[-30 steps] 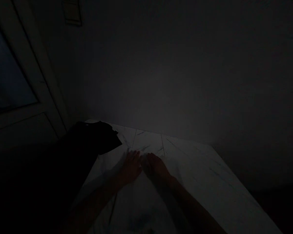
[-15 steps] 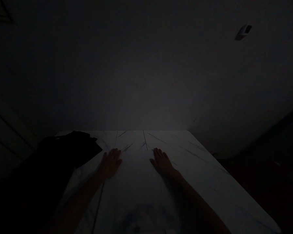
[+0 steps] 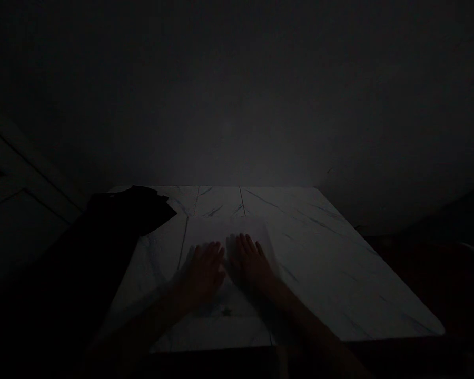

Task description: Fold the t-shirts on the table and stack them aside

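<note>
The room is very dim. A pale, thin sheet of cloth or paper (image 3: 237, 226) lies flat on a white marble-patterned tabletop (image 3: 332, 273), with a small dark mark on its near part. My left hand (image 3: 203, 273) rests palm down on it, fingers apart. My right hand (image 3: 250, 260) lies beside it on the same sheet, also flat and holding nothing. The two hands nearly touch. The sheet's exact outline is hard to tell in this light.
A black cloth (image 3: 134, 208) lies over the table's far left corner and joins a large dark mass along the left side. A dark wall (image 3: 237, 105) stands behind the table. A door panel (image 3: 23, 184) shows dimly at the left.
My hands have slid together toward the middle from their wider spacing half a second ago. The view has tilted down, showing the table's near edge.
</note>
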Demonstrator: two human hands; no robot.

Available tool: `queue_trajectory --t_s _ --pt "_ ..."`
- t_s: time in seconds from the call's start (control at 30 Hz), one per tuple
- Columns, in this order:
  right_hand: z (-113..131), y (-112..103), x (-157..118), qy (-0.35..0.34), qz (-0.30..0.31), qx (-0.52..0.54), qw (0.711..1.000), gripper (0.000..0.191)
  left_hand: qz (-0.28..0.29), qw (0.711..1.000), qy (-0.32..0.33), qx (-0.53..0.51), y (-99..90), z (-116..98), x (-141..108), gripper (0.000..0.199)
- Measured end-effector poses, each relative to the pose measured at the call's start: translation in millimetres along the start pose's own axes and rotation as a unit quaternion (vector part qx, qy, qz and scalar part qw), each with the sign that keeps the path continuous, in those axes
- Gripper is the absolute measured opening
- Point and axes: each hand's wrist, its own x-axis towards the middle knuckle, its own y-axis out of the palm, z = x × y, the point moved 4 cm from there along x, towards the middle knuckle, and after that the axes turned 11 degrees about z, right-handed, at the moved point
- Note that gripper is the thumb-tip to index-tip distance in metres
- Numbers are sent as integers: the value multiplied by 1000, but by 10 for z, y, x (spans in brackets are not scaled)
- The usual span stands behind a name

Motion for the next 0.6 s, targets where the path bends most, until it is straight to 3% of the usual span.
queue_trajectory --t_s 0.1,0.17,0.23,0.4,0.6 --pt "412 255 -326 -30 -9 23 999 66 -10 1000 11 4 140 -232 -345 56" --pt "448 328 -470 -13 -21 34 999 67 -17 1000 -12 5 194 -189 -493 57" --pt "315 344 -586 18 -25 35 999 68 -21 999 -45 10 225 -57 -625 57" --pt "-283 433 -982 107 -19 13 994 67 -51 992 -107 52 339 303 -1073 56" --pt "-776 552 -1353 220 -31 26 975 56 -125 980 -151 35 713 723 -1485 53"
